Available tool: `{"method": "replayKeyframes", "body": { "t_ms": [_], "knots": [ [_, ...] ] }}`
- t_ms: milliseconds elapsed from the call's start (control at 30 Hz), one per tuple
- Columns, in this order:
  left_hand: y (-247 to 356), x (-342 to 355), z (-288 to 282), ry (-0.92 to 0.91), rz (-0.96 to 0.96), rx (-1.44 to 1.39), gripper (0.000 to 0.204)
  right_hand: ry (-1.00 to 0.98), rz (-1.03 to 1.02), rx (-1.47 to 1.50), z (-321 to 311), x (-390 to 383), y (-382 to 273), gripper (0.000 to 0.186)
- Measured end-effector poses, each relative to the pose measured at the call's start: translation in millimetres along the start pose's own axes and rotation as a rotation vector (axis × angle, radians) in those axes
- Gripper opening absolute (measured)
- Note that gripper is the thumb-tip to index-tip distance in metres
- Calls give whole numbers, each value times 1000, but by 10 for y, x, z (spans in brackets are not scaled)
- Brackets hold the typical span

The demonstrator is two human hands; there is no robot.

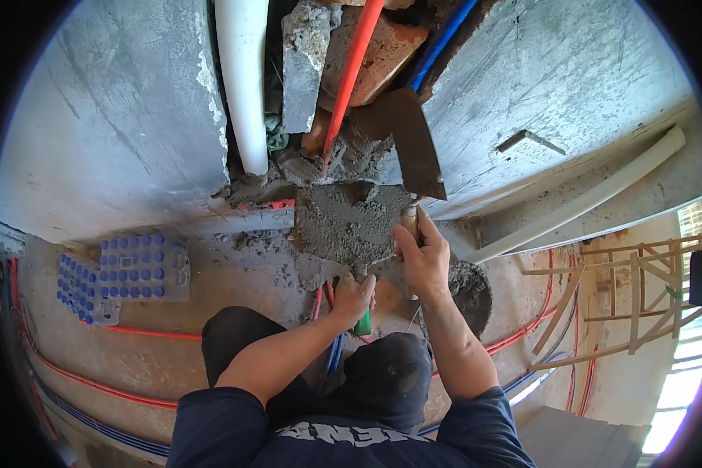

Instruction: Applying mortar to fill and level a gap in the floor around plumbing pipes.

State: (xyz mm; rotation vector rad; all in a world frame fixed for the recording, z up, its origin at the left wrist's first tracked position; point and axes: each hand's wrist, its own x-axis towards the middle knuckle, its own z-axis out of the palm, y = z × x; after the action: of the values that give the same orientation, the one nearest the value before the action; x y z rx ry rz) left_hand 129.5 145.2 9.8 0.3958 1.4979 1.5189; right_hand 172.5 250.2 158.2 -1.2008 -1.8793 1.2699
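Note:
My left hand [355,299] is closed round the green handle [363,323] of a trowel. A broad heap of wet grey mortar [343,226] lies just beyond that hand and hides the trowel's blade. My right hand [424,253] grips the wooden handle of a bricklayer's knife [420,144], fingers wrapped round it. Its wide, dark blade is raised above the mortar's far right side, by the wall opening. Inside the opening, a red pipe [356,66] runs down into rough mortar, beside broken brick [386,58] and a grey chunk of masonry [300,74].
A white pipe [242,86] and a blue pipe [442,43] also run in the opening. A mortar bucket [471,296] stands right of my right forearm. Blue-capped bottle packs [136,267] sit left, red hoses [144,399] cross the floor, and a wooden frame [639,300] stands right.

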Motion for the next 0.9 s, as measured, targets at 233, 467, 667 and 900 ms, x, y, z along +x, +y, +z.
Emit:
{"method": "replayKeyframes", "body": {
  "t_ms": [233,467,667,900],
  "knots": [
    [-434,105,-123,-36,242,167,33,124,-235,-111,-227,-272,254,45],
    [-40,-8,-26,-45,-30,65,34,-218,-327,-604,-808,-128,655,41],
    [155,-76,21,2,-183,50,37,-317,-573,-919,-1265,968,-28,24],
    [141,-60,35,34,-156,29,37,-188,-683,-850,-1564,1066,-664,31]
  ]
}}
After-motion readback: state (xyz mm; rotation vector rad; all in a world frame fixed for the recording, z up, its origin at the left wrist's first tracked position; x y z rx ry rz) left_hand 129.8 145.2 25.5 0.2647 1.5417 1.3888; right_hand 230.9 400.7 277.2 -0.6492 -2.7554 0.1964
